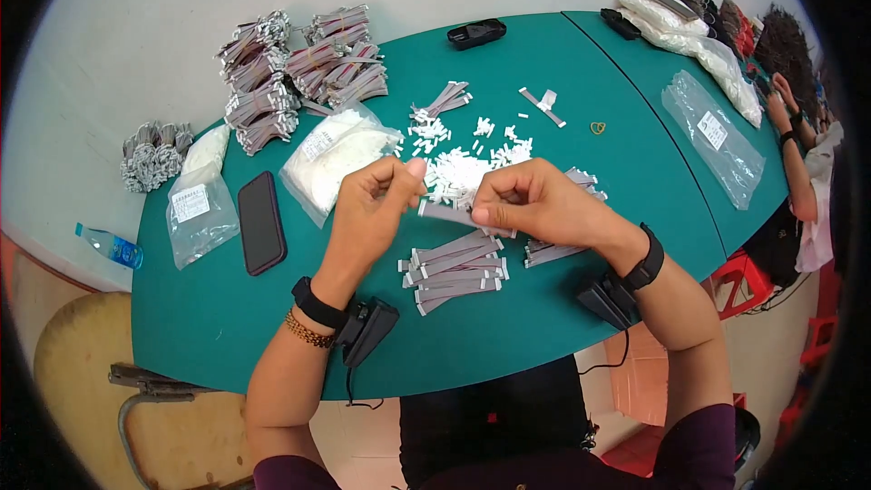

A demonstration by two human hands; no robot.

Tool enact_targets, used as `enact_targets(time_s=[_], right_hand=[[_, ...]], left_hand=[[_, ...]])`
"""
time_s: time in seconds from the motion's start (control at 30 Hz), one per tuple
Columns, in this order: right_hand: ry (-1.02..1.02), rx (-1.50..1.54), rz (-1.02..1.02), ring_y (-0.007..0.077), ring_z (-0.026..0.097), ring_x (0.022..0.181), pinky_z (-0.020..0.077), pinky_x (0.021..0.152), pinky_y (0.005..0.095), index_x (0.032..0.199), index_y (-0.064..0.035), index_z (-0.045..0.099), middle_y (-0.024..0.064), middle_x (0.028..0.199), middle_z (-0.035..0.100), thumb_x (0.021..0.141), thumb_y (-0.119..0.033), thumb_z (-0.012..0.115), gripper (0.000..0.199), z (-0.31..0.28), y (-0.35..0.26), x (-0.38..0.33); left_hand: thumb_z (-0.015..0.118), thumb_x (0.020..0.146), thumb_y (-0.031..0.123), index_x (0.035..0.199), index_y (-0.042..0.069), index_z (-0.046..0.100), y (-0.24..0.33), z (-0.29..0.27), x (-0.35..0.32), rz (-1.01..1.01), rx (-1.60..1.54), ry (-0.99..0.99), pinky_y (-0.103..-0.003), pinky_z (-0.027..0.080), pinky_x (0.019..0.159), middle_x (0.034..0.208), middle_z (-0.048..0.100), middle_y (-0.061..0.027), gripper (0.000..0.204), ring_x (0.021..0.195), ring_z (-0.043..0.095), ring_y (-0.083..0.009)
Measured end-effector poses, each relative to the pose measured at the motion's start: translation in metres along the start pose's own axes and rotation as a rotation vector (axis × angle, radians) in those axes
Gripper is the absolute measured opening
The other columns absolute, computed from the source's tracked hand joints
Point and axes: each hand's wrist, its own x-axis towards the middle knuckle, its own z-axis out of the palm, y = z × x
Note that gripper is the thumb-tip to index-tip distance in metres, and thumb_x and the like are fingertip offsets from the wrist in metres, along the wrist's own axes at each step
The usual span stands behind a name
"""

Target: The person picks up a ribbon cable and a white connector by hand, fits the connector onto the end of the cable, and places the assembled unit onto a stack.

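My right hand (535, 204) pinches a short grey flat ribbon cable (445, 212) between thumb and fingers, with a white connector at the cable's free left end. Just beyond that end is my left hand (376, 200), thumb and fingers closed together; whatever they hold, if anything, is too small to make out. Behind both hands spreads a loose pile of small white plastic pieces (454, 172). Below them, nearer to me, lies a stack of similar ribbon cables (454, 272). More cables (549, 253) lie partly hidden under my right hand.
Left of the pile are a clear bag of white pieces (328, 154), a dark phone (262, 222) and another bag (201, 209). Bundled cables (259, 82) are heaped at the far left. A black case (476, 34) lies at the back. Another person's arm (795, 163) shows at right.
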Motion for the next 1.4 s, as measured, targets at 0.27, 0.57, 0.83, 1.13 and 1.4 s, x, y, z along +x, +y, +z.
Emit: enact_targets(time_s=[0.27, 0.57, 0.83, 1.13, 1.4], right_hand=[[0.043, -0.125, 0.035, 0.0027, 0.044, 0.058, 0.0349, 0.051, 0.0205, 0.077, -0.0008, 0.063, -0.0041, 0.064, 0.056, 0.087, -0.017, 0.059, 0.020, 0.002, -0.009, -0.004], [0.326, -0.622, 0.104, 0.0096, 0.053, 0.058, 0.0413, 0.053, 0.0259, 0.075, -0.0015, 0.062, 0.0020, 0.060, 0.058, 0.082, -0.012, 0.061, 0.013, -0.031, -0.019, -0.013], [-0.023, -0.879, 0.266, 0.0226, 0.061, 0.065, 0.0451, 0.056, 0.0336, 0.073, -0.0068, 0.062, 0.0053, 0.065, 0.062, 0.068, -0.010, 0.066, 0.007, -0.052, -0.032, -0.031], [-0.095, -0.869, 0.246, 0.0171, 0.056, 0.062, 0.0429, 0.058, 0.0300, 0.075, -0.0049, 0.061, 0.0052, 0.066, 0.059, 0.070, -0.008, 0.067, 0.009, -0.055, -0.022, -0.026], [-0.140, -0.793, 0.223, 0.0179, 0.055, 0.062, 0.0426, 0.058, 0.0303, 0.075, -0.0045, 0.060, 0.0049, 0.067, 0.058, 0.069, -0.009, 0.069, 0.012, -0.060, -0.031, -0.031]], left_hand=[[0.061, 0.087, 0.026, 0.070, 0.002, 0.057, -0.008, 0.005, 0.002, 0.006, 0.039, -0.012, -0.020, 0.034, 0.055, 0.062, 0.052, 0.0024, 0.029, 0.057, 0.042, -0.0027], [0.076, 0.072, 0.020, 0.074, 0.005, 0.056, 0.007, 0.017, -0.014, 0.256, 0.444, -0.345, -0.023, 0.035, 0.059, 0.066, 0.049, 0.0025, 0.025, 0.064, 0.043, -0.0086], [0.078, 0.068, 0.018, 0.074, 0.005, 0.056, 0.002, 0.019, -0.013, 0.382, 0.537, -0.415, -0.023, 0.032, 0.058, 0.066, 0.045, 0.0030, 0.026, 0.063, 0.038, -0.0092], [0.067, 0.081, 0.015, 0.072, 0.003, 0.056, -0.006, 0.014, -0.008, 0.057, 0.368, -0.252, -0.021, 0.026, 0.050, 0.061, 0.041, 0.0062, 0.018, 0.057, 0.030, -0.0034], [0.066, 0.082, 0.015, 0.072, 0.002, 0.056, -0.004, 0.014, -0.009, 0.047, 0.327, -0.240, -0.021, 0.025, 0.050, 0.061, 0.041, 0.0068, 0.018, 0.057, 0.030, -0.0025]])
